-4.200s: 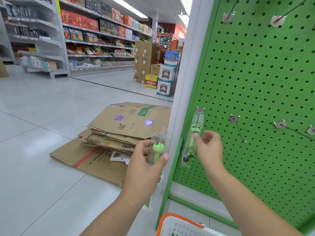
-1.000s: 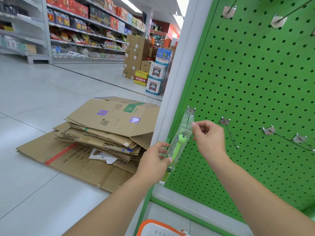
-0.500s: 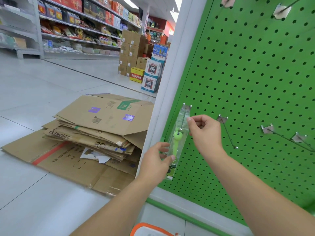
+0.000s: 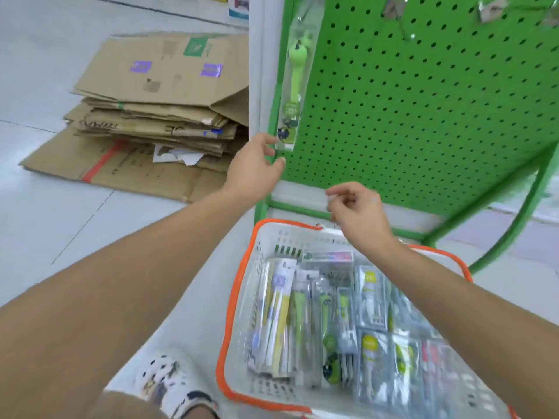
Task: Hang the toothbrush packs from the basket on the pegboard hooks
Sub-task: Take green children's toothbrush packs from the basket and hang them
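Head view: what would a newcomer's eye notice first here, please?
First comes the bright green pegboard at the upper right, with one green toothbrush pack hanging at its left edge. Below it stands a white basket with an orange rim, full of toothbrush packs. Both hands, left and right, hang between them, holding nothing.

One toothbrush pack (image 4: 295, 77) hangs at the pegboard (image 4: 423, 116) left edge; basket (image 4: 239, 297) of packs near below; flattened cardboard (image 4: 157, 110) far left.

Green pegboard (image 4: 423, 116), white basket (image 4: 242, 297) rimmed orange, green toothbrush pack (image 4: 298, 71), brown cardboard (image 4: 157, 95).
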